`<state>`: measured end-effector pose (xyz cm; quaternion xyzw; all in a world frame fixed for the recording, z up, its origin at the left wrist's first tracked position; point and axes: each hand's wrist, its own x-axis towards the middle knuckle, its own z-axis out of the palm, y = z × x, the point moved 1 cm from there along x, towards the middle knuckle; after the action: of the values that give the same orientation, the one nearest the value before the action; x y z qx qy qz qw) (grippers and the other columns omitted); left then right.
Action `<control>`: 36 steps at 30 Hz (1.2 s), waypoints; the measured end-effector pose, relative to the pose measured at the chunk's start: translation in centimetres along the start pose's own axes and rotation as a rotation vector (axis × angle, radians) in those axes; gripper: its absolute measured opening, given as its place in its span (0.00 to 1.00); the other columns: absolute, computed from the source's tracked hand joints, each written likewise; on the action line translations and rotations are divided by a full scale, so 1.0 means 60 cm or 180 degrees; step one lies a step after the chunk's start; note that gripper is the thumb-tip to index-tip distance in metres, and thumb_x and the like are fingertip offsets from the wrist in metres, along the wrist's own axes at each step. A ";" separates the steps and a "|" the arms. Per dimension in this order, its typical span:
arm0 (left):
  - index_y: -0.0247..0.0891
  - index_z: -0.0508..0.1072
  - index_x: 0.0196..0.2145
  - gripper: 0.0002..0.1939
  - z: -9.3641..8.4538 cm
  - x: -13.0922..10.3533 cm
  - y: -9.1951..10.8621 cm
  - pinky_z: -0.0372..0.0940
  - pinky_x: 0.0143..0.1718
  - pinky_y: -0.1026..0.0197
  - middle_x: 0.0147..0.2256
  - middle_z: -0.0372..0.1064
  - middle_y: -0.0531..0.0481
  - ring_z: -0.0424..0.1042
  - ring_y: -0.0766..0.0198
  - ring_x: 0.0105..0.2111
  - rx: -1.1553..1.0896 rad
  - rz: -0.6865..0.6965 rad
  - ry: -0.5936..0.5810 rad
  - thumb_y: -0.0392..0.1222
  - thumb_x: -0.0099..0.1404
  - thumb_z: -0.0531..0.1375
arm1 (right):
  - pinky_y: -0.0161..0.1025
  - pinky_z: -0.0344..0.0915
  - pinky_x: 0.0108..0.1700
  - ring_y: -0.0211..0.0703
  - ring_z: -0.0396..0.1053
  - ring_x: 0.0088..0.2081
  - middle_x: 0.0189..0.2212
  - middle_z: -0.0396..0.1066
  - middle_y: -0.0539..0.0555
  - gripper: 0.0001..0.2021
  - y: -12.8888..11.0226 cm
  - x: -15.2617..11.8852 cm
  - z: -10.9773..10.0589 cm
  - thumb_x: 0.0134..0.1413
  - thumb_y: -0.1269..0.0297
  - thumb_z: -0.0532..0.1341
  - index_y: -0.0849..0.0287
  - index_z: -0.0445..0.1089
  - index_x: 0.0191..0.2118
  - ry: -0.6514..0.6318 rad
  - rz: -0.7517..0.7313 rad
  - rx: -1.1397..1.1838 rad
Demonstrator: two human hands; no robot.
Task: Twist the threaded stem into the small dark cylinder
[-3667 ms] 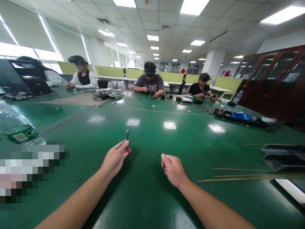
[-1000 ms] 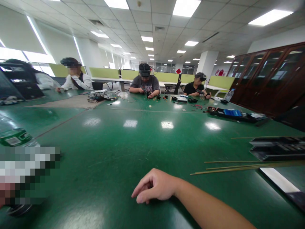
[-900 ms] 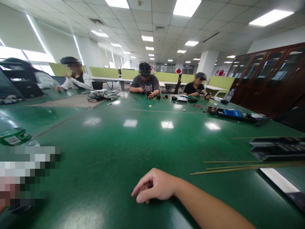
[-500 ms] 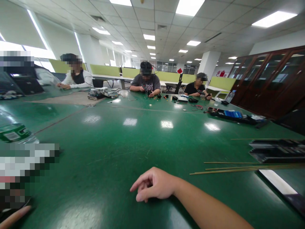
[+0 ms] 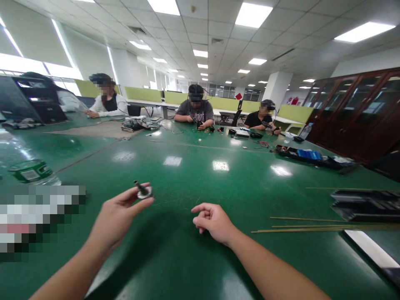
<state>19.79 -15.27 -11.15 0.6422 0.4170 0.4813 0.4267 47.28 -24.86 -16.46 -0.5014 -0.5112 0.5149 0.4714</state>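
Note:
My left hand (image 5: 120,210) is raised above the green table, thumb and fingers closed around a small round metal part with a dark stem (image 5: 144,191). The stem points up and slightly left; the flat silvery base sits between the fingertips. To its right, my right hand (image 5: 212,221) rests low over the tabletop. Its index finger is stretched out and the other fingers are loosely bent, with nothing visible in them. A gap separates the two hands.
Thin brass-coloured rods (image 5: 300,228) and dark metal profiles (image 5: 359,204) lie at the right, near a white-topped flat object (image 5: 371,248). A plastic bottle (image 5: 34,171) is at the left. Across the green table (image 5: 175,177), several people work among tools and a tool case (image 5: 306,155).
My left hand has come up from the lower left edge into the middle, bringing the metal part into view. My right hand stays near the tabletop, appearing slightly farther right and higher.

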 end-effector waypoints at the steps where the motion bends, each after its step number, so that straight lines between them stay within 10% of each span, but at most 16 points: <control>1: 0.38 0.71 0.58 0.30 0.039 0.007 -0.001 0.66 0.56 0.42 0.49 0.75 0.41 0.75 0.51 0.48 -0.0152 -0.0034 -0.0268 0.49 0.60 0.68 | 0.33 0.64 0.28 0.35 0.68 0.23 0.25 0.71 0.48 0.17 0.003 0.005 -0.007 0.50 0.61 0.67 0.63 0.72 0.46 0.0233 -0.0055 -0.0062; 7: 0.43 0.68 0.60 0.25 0.169 0.008 -0.009 0.72 0.50 0.52 0.49 0.71 0.45 0.73 0.57 0.48 -0.0157 0.0840 -0.1360 0.44 0.66 0.62 | 0.36 0.67 0.31 0.39 0.72 0.26 0.28 0.73 0.49 0.29 0.018 0.024 -0.038 0.52 0.65 0.64 0.61 0.60 0.60 0.0942 -0.0241 -0.0202; 19: 0.43 0.74 0.51 0.16 0.148 0.026 -0.048 0.67 0.51 0.53 0.48 0.71 0.44 0.71 0.57 0.48 0.0755 0.1523 -0.1708 0.37 0.65 0.62 | 0.34 0.65 0.32 0.37 0.70 0.32 0.41 0.72 0.54 0.24 0.008 0.015 -0.013 0.48 0.71 0.65 0.56 0.66 0.53 0.0704 -0.0630 -0.1145; 36: 0.45 0.76 0.48 0.16 0.157 0.027 -0.073 0.67 0.49 0.58 0.44 0.74 0.49 0.73 0.60 0.45 0.0527 0.1209 -0.1601 0.38 0.63 0.66 | 0.36 0.65 0.35 0.41 0.70 0.35 0.41 0.74 0.50 0.21 -0.008 0.018 -0.006 0.47 0.73 0.67 0.53 0.70 0.49 0.0956 -0.0832 -0.1817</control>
<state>28.73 -13.86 -16.52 0.8398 0.2089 0.3430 0.3652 47.54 -23.75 -16.04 -0.6135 -0.6193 0.2069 0.4441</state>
